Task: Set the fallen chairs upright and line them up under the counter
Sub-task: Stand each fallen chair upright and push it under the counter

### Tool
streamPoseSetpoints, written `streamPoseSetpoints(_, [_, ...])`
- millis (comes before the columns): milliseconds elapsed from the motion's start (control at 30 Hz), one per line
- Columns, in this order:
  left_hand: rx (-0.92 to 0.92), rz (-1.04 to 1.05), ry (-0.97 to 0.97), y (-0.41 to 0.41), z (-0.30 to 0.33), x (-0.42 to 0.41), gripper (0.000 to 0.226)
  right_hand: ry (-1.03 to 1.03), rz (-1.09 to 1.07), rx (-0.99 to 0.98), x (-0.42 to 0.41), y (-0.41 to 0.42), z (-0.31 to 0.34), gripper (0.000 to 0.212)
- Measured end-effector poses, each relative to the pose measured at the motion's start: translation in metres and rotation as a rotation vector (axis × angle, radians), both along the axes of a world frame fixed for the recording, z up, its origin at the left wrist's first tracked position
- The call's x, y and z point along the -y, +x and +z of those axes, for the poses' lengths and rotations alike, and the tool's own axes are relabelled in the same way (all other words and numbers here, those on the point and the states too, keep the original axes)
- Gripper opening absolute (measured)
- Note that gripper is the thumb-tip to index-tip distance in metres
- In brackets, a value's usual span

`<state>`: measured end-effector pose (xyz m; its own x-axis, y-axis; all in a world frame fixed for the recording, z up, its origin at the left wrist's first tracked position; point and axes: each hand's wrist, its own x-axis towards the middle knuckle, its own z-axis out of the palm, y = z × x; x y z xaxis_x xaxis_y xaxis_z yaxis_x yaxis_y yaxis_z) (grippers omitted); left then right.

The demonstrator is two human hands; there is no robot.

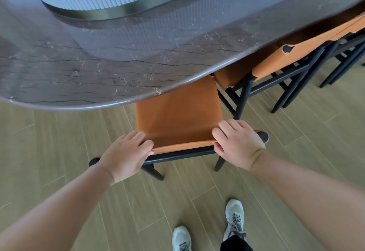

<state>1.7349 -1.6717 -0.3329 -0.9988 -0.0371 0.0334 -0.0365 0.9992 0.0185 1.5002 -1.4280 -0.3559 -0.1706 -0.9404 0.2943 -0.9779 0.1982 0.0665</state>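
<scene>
Centre frame, an orange leather chair (pixel 177 110) on a black round-bar frame stands upright, its seat tucked under the curved, veined grey marble counter (pixel 98 63). Left hand (pixel 126 157) and right hand (pixel 237 142) each curl over the top rail, gripping it. A second matching chair (pixel 276 63) sits upper right on pale wood-plank flooring (pixel 49 152).
</scene>
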Motion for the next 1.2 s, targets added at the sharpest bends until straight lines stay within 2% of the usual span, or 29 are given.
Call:
streamPoseSetpoints(200, [-0.02,0.059,0.027,-0.025,0.004,-0.008,0.014,0.088,0.076,-0.007,0.008,-0.042,0.006,0.012])
streamPoseSetpoints(367, [-0.003,0.125,0.03,-0.056,0.007,-0.013,0.02,0.103,0.103,-0.034,0.023,-0.085,0.015,0.016])
streamPoseSetpoints(600, [-0.026,0.157,-0.048,-0.094,0.014,-0.01,0.013,0.12,0.124,-0.094,0.045,-0.135,0.021,0.021])
streamPoseSetpoints(800, [-0.058,0.185,-0.042,-0.126,0.009,-0.018,0.021,0.194,0.134,-0.127,0.052,-0.178,0.022,0.028])
streamPoseSetpoints(1200, [-0.034,0.235,-0.058,-0.146,0.013,-0.016,0.017,0.27,0.151,-0.087,0.058,-0.199,0.027,0.022])
